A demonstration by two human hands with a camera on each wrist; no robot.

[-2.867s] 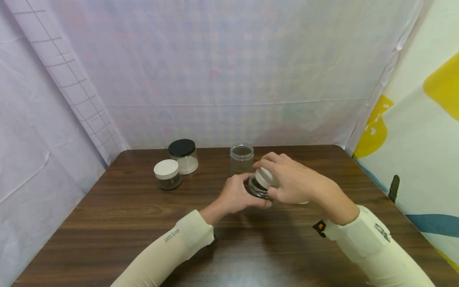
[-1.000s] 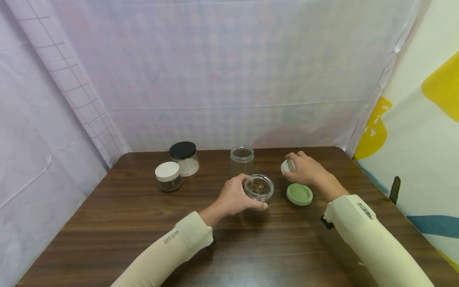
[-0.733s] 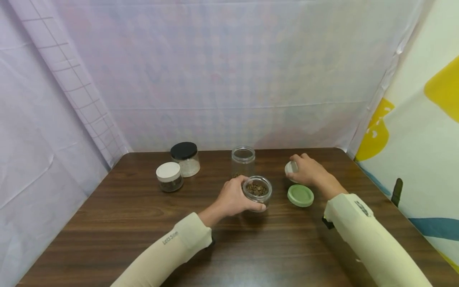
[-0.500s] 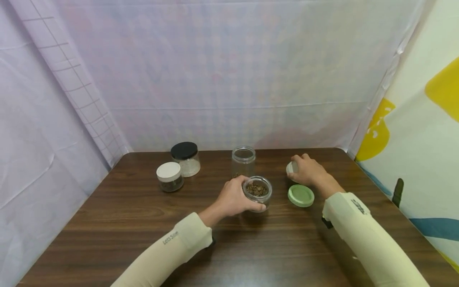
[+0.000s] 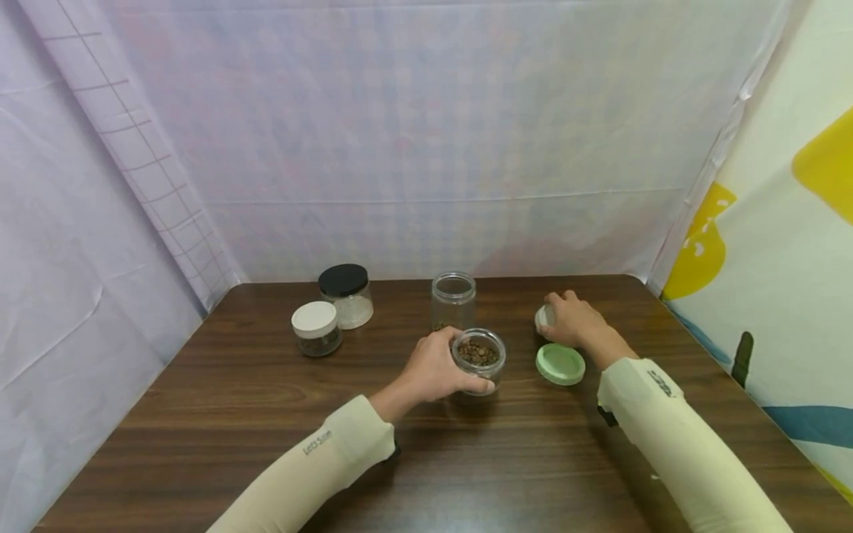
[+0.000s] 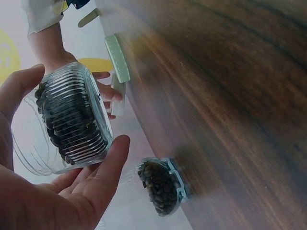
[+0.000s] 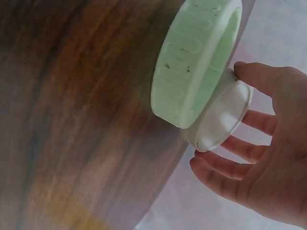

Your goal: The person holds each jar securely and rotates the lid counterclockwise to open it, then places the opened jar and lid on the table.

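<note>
My left hand grips a clear jar round its side, thumb and fingers on opposite sides. The jar's mouth is uncovered and small brown pieces, like beans or pebbles, fill part of it; in the left wrist view it is held off the tabletop. At the right, my right hand holds a white lid by its rim, thumb on one side and fingers on the other. The lid's hollow side faces up, low at the table. Close in front of it lies a green lid, also hollow side up.
Behind the held jar stands a taller uncovered clear jar with brown pieces at its bottom. To the left on the wooden table are a white-lidded jar and a black-lidded jar. Cloth hangs behind the table.
The white lid came off the held jar, and my right hand carried it right, behind the green lid, then lowered it flatter. My left hand has kept its hold, nearly still.
</note>
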